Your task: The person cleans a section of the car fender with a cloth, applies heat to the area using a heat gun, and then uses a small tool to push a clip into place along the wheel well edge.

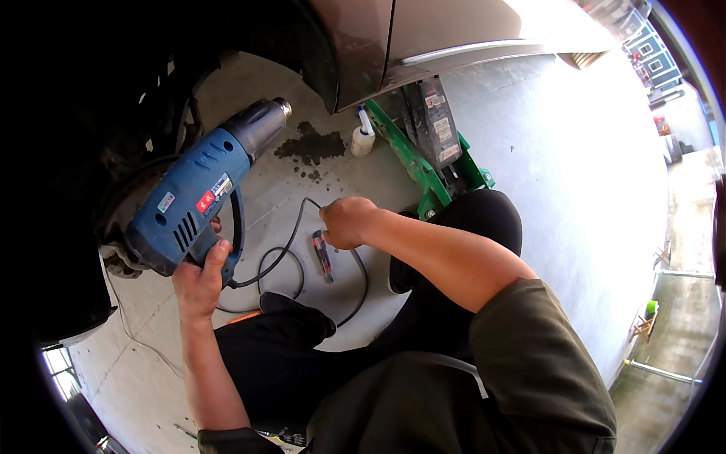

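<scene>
My left hand [200, 276] grips the handle of a blue heat gun [185, 197], which is raised at left with its metal nozzle pointing up to the right. My right hand [349, 221] is closed on the gun's black cord [306, 208], which loops over the concrete floor [529, 257]. Just below my right hand lies a red and black box cutter [324, 256]. A white spray bottle [363, 138] stands further away, beside a dark wet patch [310, 144] on the floor.
A green floor jack [414, 174] with a dark top sits right of the bottle, beneath a car body [446, 26]. The shadowed wheel well and brake parts [121, 261] are at left. My knees and feet are below my arms. A thin wire runs across the lower left floor.
</scene>
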Tool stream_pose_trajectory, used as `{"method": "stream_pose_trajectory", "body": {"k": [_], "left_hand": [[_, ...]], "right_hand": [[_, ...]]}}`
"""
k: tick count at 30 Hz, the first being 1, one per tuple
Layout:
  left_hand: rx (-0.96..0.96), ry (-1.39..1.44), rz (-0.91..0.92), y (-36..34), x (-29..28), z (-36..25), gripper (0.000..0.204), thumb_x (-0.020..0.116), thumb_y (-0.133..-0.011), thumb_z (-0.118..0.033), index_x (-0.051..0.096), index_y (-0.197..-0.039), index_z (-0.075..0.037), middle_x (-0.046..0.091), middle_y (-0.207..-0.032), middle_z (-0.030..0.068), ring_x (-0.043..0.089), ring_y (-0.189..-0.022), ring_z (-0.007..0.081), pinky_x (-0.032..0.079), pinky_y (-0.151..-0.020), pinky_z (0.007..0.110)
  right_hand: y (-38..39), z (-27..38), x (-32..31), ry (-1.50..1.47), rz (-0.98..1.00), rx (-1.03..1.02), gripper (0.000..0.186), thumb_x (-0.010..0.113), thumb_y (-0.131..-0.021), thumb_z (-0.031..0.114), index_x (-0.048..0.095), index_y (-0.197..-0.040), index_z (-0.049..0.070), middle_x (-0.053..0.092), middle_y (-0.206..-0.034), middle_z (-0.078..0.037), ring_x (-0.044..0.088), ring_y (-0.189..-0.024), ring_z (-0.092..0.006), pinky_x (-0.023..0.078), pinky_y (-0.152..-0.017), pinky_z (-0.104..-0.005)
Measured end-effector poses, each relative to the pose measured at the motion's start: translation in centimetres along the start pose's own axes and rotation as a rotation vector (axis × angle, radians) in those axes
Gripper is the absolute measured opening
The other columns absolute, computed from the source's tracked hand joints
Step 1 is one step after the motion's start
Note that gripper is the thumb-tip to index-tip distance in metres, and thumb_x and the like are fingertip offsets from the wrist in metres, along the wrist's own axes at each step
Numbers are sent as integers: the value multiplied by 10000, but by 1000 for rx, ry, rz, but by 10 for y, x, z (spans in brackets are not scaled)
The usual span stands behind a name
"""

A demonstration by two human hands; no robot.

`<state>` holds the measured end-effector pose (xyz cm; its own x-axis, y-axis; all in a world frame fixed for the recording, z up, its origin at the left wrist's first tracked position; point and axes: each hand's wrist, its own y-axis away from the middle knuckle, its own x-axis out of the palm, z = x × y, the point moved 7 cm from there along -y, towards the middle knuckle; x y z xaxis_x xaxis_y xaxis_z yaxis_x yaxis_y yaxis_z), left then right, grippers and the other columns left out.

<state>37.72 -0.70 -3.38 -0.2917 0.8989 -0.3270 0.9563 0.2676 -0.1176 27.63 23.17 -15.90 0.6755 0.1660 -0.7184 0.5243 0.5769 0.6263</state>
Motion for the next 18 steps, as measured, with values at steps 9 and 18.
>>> {"method": "stream_pose_trajectory", "body": {"k": [9, 18], "left_hand": [[-10, -125, 48, 1, 2, -4, 344, 729, -927, -118, 654, -1242, -2, 692, -1188, 68, 672, -1057, 171, 535, -957, 324], [15, -217, 78, 4, 4, -7, 314, 728, -945, -125, 653, -1224, -2, 699, -1155, 64, 677, -1026, 170, 534, -934, 328]], "right_hand": [[1, 4, -5, -1, 36, -24, 469, 573, -1024, 404, 619, -1325, 47, 718, -1250, -164, 684, -1177, -363, 556, -976, -461], [2, 4, -7, -47, -30, -6, 382, 631, -977, 294, 719, -1245, 38, 730, -1272, -156, 697, -1190, -328, 573, -960, -433]]}}
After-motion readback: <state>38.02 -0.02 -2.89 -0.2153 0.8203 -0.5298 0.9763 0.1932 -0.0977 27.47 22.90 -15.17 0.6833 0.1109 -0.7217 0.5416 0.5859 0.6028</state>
